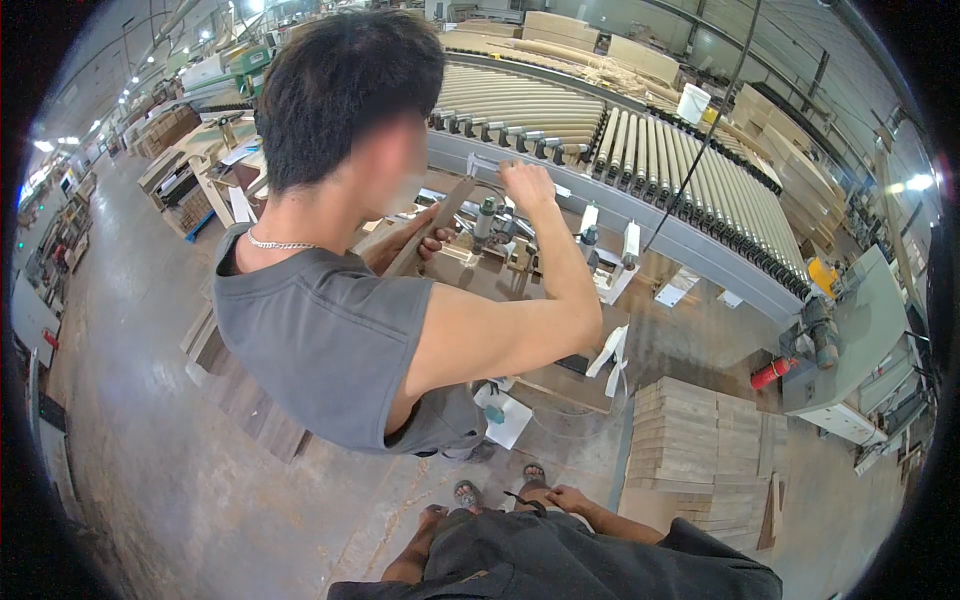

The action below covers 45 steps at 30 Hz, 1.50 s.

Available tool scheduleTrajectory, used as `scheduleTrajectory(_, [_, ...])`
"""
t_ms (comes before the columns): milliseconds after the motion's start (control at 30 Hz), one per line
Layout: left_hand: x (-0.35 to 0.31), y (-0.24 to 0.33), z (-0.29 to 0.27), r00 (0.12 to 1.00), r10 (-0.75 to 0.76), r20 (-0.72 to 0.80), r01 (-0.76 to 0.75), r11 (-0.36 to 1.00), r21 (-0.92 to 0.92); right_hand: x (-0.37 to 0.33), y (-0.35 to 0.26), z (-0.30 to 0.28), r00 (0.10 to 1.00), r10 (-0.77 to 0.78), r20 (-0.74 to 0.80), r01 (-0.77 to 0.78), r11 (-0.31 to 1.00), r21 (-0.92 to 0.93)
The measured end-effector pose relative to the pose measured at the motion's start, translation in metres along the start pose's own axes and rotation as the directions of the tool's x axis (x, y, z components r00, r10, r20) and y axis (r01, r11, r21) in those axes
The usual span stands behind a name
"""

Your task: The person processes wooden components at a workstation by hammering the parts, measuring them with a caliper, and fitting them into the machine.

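Note:
My left hand [432, 515] hangs low by my left thigh, beside my dark clothing; its fingers are mostly hidden. My right hand [570, 498] is at the front of my right thigh with its fingers curled in; whatever they hold, if anything, is hidden. A dark cord [527, 502] hangs from my clothing between the hands. Ahead, a co-worker [320, 320] in a grey sleeveless top holds a narrow wooden strip [432, 228] in one hand. The co-worker's raised other hand [527, 185] is by a caliper-like metal tool [484, 162], above a workbench with metal fittings.
A long roller conveyor [660, 150] crosses behind the bench. Stacked wooden boards [690, 440] lie on the floor at right, with more planks [245, 400] at left. A red fire extinguisher [772, 373] stands near a grey-green machine [850, 335]. A white bucket [692, 103] sits beyond the rollers.

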State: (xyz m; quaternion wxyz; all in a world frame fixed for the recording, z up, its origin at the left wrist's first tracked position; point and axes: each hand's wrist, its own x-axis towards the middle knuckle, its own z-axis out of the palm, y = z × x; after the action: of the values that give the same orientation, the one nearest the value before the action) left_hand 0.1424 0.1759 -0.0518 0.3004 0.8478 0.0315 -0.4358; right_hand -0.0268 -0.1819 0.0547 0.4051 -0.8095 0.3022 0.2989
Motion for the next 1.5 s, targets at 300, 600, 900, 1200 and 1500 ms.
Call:
scheduleTrajectory(300, [0.006,-0.002,0.001,1.000,-0.001,0.013,0.001,0.999,0.032,0.018,0.023,0.011,0.999,0.017,0.046,-0.018,1.000,0.014])
scheduleTrajectory(600, [0.002,-0.004,0.001,0.995,0.102,0.010,-0.102,0.995,0.011,-0.001,0.004,0.004,0.998,0.055,-0.016,-0.054,0.998,0.045])
scheduleTrajectory(900, [0.006,-0.010,0.005,0.999,0.049,-0.015,-0.048,0.998,0.036,0.004,0.006,0.005,0.997,0.069,0.041,-0.070,0.997,0.038])
scheduleTrajectory(1200, [0.006,-0.008,0.004,0.998,0.058,-0.001,-0.058,0.996,0.063,0.008,0.017,0.012,0.999,-0.030,-0.036,0.030,1.000,0.007])
scheduleTrajectory(1500, [0.005,-0.012,0.008,0.993,0.091,-0.073,-0.088,0.995,0.043,0.000,0.007,0.008,0.999,0.041,-0.001,-0.041,0.997,0.067])
